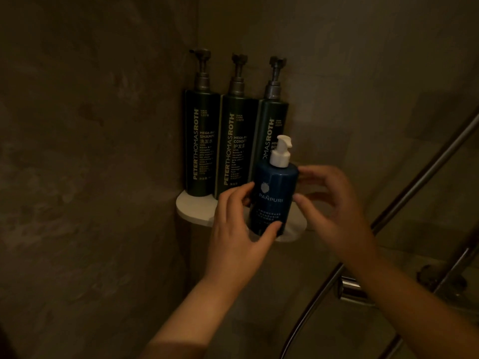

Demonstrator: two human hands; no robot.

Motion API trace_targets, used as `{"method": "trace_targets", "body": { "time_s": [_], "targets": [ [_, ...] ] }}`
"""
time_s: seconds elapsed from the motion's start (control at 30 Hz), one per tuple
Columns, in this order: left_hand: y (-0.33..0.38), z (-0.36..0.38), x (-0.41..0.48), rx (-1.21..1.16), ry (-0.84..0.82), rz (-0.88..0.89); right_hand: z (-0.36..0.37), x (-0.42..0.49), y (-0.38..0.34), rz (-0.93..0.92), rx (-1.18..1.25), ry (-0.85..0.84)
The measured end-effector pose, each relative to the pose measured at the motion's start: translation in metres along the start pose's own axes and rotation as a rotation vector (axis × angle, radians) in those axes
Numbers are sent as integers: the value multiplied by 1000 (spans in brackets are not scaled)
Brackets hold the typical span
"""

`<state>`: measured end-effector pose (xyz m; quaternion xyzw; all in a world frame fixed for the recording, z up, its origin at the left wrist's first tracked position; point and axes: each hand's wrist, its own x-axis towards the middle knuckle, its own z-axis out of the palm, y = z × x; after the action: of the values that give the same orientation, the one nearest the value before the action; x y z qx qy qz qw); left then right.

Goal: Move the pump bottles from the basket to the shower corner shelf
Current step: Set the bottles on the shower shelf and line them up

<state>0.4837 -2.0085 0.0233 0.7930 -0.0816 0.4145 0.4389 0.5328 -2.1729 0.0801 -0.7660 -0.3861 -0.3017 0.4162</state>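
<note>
The left hand [238, 224] grips the blue pump bottle [272, 198], thumb across its lower front, while the right hand [334, 211] curves at the bottle's right edge; whether it holds or merely touches, I cannot tell. The bottle stands upright at the front right of the white corner shelf [191, 208], base hidden, seemingly placed but not yet released. Behind it three dark green pump bottles [234, 149] stand in a row in the corner; the basket is out of view, so what remains is unknown.
</note>
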Motion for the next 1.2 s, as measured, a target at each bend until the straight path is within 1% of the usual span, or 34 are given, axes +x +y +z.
{"method": "trace_targets", "body": {
  "time_s": [0.07, 0.13, 0.37, 0.73, 0.93, 1.2],
  "targets": [
    [-3, 0, -3, 33, 0, 43, 3, -11, 0, -13, -40, -19],
    [-2, 2, -4, 40, 11, 49, 7, -19, -3, -24, -66, -17],
    [2, 11, -1, 42, 2, 86, 14, -30, -2, 15, -108, 63],
    [7, 35, 7, 68, -53, 93, 20, -30, 23, 72, -40, 204],
    [6, 44, 11, 102, -96, 107, 22, -27, 35, 111, -51, 219],
    [8, 44, 15, 216, -159, 124, 31, -21, 44, 186, 24, 221]
  ]
}}
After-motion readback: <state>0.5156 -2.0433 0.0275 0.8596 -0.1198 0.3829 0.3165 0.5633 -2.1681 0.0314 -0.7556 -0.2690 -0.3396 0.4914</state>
